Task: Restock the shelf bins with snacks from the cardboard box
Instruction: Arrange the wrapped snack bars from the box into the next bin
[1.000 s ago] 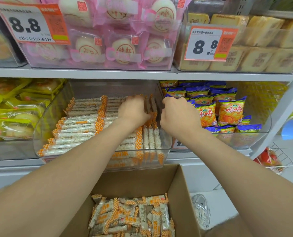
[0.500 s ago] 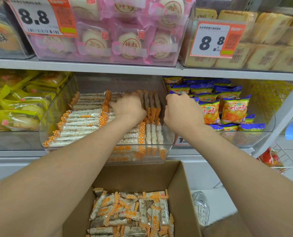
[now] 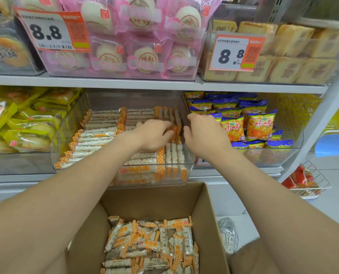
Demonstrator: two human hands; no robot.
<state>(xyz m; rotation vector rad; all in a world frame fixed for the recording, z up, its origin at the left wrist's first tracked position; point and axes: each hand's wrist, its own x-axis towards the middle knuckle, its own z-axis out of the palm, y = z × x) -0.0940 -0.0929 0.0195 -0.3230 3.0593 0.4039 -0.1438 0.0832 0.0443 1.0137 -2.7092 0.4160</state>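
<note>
On the far left of the lower shelf (image 3: 125, 84) lie yellow packs (image 3: 20, 123). Next to them stands a clear bin (image 3: 65, 139). The bars (image 3: 97, 135) in it lie in flat rows on the left side and in the middle. At its right wall a few stand on end.

Above the bin, on the upper level, a price tag (image 3: 52, 32) reads 8.8, and pink buns (image 3: 145, 58) fill the bin beside it.

The left hand (image 3: 154, 135) is inside the bin, over the middle rows. Its fingers and thumb are bent toward the standing bars and pinch their orange tops.

Below both arms, in front of the shelf, is the open box (image 3: 154, 198). Loose bars (image 3: 150, 248) of the same kind lie in a heap on its bottom.

The right hand (image 3: 202, 135) is at the wall between the bin and the next one, close to the left hand but not touching it. Only its back is seen; the fingers curl away from the camera, so I cannot tell if they hold something.

Right of this hand, blue and orange bags (image 3: 259, 127) stand in the next bin. At the far right, lower, a wire basket (image 3: 311, 182) holds red packs.
</note>
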